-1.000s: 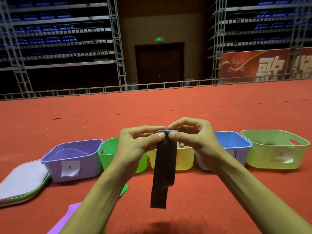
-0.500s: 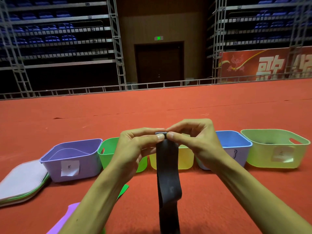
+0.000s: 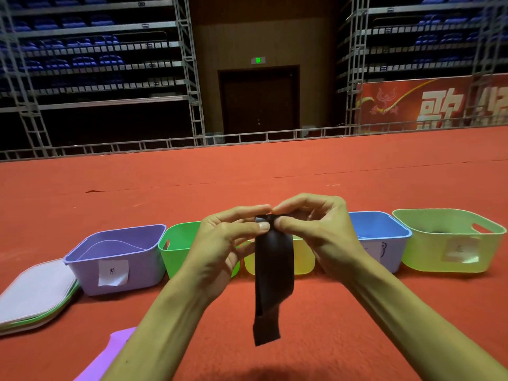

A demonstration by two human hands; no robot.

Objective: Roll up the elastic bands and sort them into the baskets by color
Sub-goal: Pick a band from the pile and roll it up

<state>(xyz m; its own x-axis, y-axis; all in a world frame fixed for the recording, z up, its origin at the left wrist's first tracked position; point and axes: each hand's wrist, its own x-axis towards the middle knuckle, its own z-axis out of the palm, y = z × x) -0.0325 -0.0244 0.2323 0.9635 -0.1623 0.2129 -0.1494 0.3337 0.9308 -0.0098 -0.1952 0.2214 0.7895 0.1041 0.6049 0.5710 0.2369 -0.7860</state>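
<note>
Rolling looks barely begun: left hand & right hand both pinch, thumb vs curled forefinger, the top of the black band, the rest hanging loose in front of the baskets (purple band lies unrolled on the carpet), so sorting's all to do.

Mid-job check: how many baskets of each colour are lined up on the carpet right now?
Purple basket: 1
Green basket: 1
Yellow basket: 1
Blue basket: 1
Light green basket: 1
Total: 5
</note>
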